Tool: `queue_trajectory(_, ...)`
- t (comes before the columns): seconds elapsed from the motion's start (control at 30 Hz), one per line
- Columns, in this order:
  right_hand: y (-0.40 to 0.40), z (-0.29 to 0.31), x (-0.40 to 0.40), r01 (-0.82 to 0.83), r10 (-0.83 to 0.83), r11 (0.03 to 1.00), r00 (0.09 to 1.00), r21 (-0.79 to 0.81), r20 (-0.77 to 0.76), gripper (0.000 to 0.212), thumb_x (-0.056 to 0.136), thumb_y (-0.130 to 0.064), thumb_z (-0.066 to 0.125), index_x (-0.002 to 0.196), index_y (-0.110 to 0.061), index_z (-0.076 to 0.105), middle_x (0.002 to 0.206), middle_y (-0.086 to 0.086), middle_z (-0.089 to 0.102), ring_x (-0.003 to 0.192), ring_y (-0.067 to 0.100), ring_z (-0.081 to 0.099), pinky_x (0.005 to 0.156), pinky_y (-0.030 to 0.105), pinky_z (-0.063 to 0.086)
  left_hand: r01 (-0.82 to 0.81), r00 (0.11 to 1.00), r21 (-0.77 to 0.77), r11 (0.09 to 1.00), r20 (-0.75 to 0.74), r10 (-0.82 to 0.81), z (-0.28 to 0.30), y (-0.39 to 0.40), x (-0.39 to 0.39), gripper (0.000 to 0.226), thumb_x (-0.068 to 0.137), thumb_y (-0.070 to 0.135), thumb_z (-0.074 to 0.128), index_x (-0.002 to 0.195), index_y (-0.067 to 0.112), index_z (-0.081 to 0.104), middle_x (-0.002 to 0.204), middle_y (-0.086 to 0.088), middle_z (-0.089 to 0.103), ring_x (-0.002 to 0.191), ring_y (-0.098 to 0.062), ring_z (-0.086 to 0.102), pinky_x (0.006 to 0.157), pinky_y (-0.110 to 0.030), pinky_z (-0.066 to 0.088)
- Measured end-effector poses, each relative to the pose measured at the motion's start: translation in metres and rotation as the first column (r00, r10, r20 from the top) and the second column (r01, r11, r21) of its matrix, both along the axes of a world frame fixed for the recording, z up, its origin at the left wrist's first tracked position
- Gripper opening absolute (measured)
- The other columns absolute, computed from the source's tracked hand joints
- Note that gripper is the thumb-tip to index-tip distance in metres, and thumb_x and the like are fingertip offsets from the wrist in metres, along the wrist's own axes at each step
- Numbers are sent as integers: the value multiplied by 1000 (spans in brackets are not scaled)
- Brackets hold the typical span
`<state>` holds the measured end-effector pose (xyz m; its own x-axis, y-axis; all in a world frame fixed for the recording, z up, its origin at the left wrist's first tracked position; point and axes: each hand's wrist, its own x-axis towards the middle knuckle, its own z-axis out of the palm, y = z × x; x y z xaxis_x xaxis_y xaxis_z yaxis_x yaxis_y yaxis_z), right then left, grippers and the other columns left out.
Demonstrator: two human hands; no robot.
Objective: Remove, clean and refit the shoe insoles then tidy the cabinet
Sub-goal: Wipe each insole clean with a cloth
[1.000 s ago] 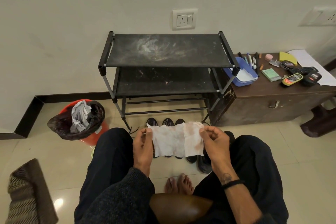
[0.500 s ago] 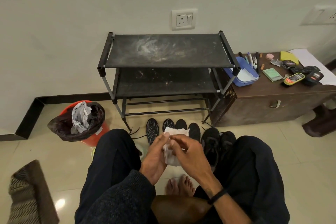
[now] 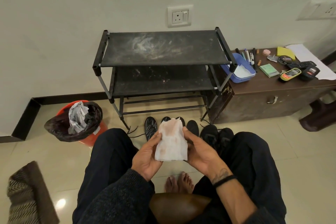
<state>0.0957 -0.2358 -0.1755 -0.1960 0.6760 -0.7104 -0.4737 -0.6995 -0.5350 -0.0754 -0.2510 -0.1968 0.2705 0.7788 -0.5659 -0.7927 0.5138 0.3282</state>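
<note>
Centrally, in the lower middle of the frame, a folded, stained wet wipe point(image 3: 171, 142) is being held upright between both hands. It is being gripped along its left edge by the left hand point(image 3: 148, 152), fingers curled round it, and along its right edge by the right hand point(image 3: 198, 151), thumb pressed to its face. Just beyond the wipe, 4 black insoles point(image 3: 150, 127) are being shown laid side by side on the tiled floor, partly hidden by it. Just right of them, a pair of black shoes point(image 3: 217, 137) is being shown. Above these, at the frame's centre, the dusty black shoe rack point(image 3: 163, 51) is being shown against the wall. At lower left, a lined orange bin point(image 3: 76, 123) is being shown holding crumpled paper.
</note>
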Motion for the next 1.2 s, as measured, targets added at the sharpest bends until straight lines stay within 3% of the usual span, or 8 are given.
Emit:
queue_trajectory(0.2, 0, -6, 11, -61, 61, 994, 998, 96, -4, 36, 89, -8, 73, 124, -1, 66, 120, 20, 71, 111, 34, 70, 98, 48, 55, -80, 984, 8, 997, -158, 80, -11, 2, -4, 37, 102, 14, 52, 139, 11, 56, 132, -19, 65, 125, -38, 60, 109, -61, 42)
queue_trajectory(0.4, -2, -16, 6, -94, -46, 962, 868, 255, 494, 18, 87, -6, 76, 103, -13, 73, 96, 6, 78, 92, 24, 75, 86, 50, 61, 33, 863, 102, 994, -504, 23, -12, -1, -2, 34, 97, 16, 65, 130, 11, 62, 121, -14, 72, 110, -31, 70, 85, -47, 60)
queue_trajectory(0.53, -6, -17, 2, -246, -117, 892, 682, 378, 722, 14, 89, -14, 75, 96, -26, 73, 89, -7, 76, 84, 8, 72, 74, 27, 61, 55, 665, 111, 992, -745, 46, -24, -6, 0, 36, 94, 16, 71, 129, 11, 64, 112, -8, 75, 98, -25, 74, 82, -49, 62)
queue_trajectory(0.77, -15, -27, -13, -580, -192, 693, 424, 428, 885, 22, 94, -26, 68, 116, -26, 67, 104, -16, 64, 89, -2, 64, 77, 18, 57, 135, 612, 136, 981, -791, 25, -21, -7, 8, 31, 95, 21, 69, 126, 14, 65, 107, 0, 77, 96, -18, 75, 83, -42, 62)
queue_trajectory(0.9, -18, -30, -20, -709, -188, 592, 342, 384, 921, 30, 98, -32, 64, 127, -24, 65, 114, -14, 54, 96, -1, 58, 85, 13, 51, 161, 670, 145, 976, -742, 0, -20, -7, 11, 22, 100, 22, 63, 121, 17, 66, 108, -6, 76, 98, -22, 75, 85, -40, 61)
queue_trajectory(1.07, -20, -32, -22, -820, -152, 502, 229, 275, 961, 37, 100, -40, 58, 135, -28, 59, 124, -9, 39, 110, 4, 45, 88, 22, 53, 126, 775, 123, 984, -632, -20, -17, -6, 8, 34, 101, 35, 59, 119, 9, 71, 108, -15, 75, 100, -29, 73, 89, -41, 59)
queue_trajectory(1.13, -20, -32, -23, -839, -132, 479, 222, 259, 966, 36, 100, -42, 57, 134, -32, 60, 130, -7, 36, 116, 7, 38, 89, 21, 48, 107, 799, 135, 985, -602, -4, -14, -6, 7, 36, 99, 38, 62, 118, 8, 71, 108, -18, 74, 101, -31, 72, 88, -41, 58)
queue_trajectory(1.2, -19, -30, -23, -792, -88, 519, 324, 321, 942, 31, 101, -45, 54, 126, -34, 66, 133, -11, 37, 119, 4, 39, 93, 20, 45, 62, 797, 122, 991, -603, 25, -18, -7, 6, 35, 97, 31, 66, 121, 6, 69, 108, -19, 74, 101, -33, 72, 84, -39, 59)
